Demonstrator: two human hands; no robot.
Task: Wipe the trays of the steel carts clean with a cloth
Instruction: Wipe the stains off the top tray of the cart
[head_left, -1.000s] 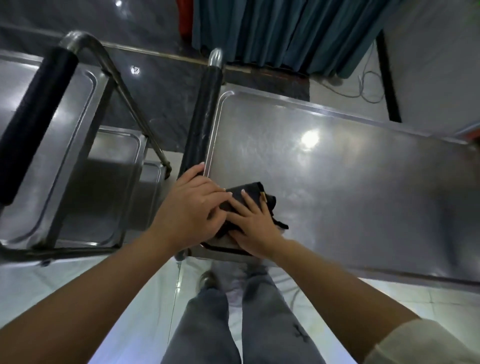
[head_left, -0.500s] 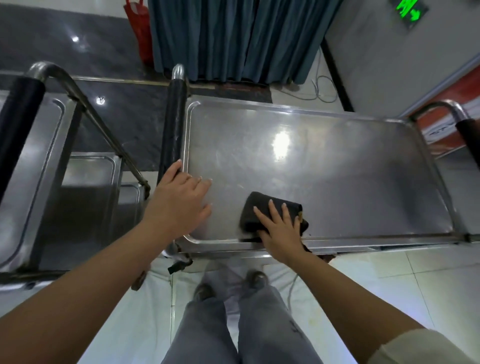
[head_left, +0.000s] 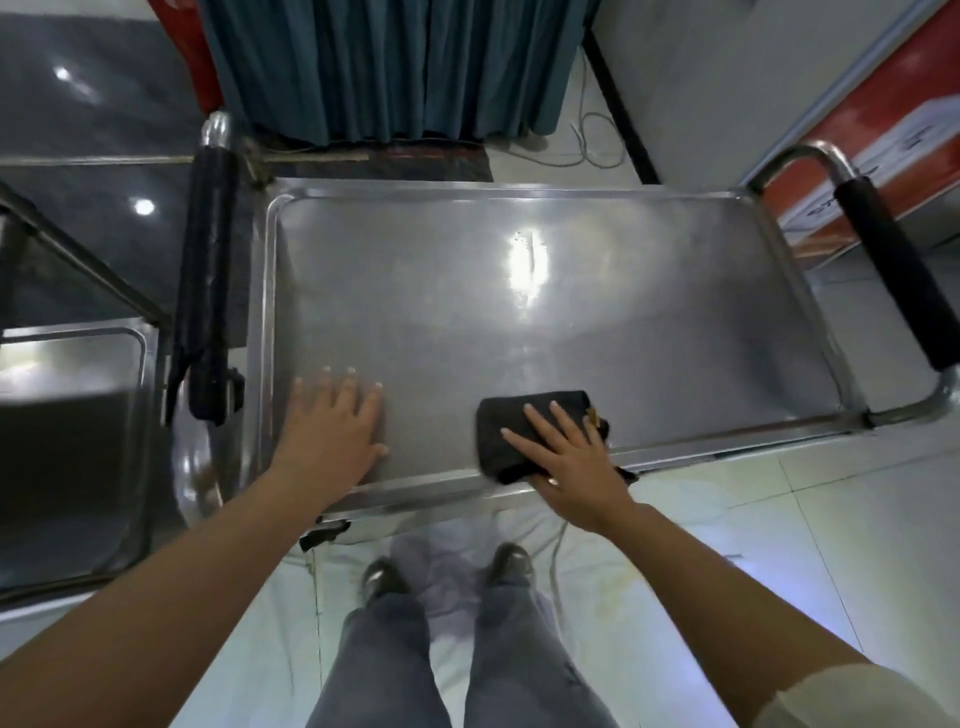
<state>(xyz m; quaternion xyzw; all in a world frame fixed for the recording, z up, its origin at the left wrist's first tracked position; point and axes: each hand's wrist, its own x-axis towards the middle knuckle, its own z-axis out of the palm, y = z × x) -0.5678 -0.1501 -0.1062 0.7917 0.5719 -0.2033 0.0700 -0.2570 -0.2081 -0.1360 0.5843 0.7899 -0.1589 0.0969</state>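
Note:
The top steel tray (head_left: 519, 312) of the cart fills the middle of the view, shiny with a light glare. A folded black cloth (head_left: 511, 431) lies near the tray's front edge. My right hand (head_left: 566, 457) presses flat on the cloth with fingers spread. My left hand (head_left: 332, 426) rests flat on the bare steel at the tray's front left, holding nothing. Black-padded handles stand at the cart's left end (head_left: 205, 291) and right end (head_left: 893, 275).
A second steel cart with its trays (head_left: 67, 415) stands close on the left. Teal curtains (head_left: 395, 67) hang beyond the cart. A red-and-white box (head_left: 883, 130) sits at the far right. White tiled floor and my legs (head_left: 452, 649) lie below the tray.
My right hand has slid the cloth to the right along the tray's front edge. My left hand came off the cloth and now lies flat on the tray.

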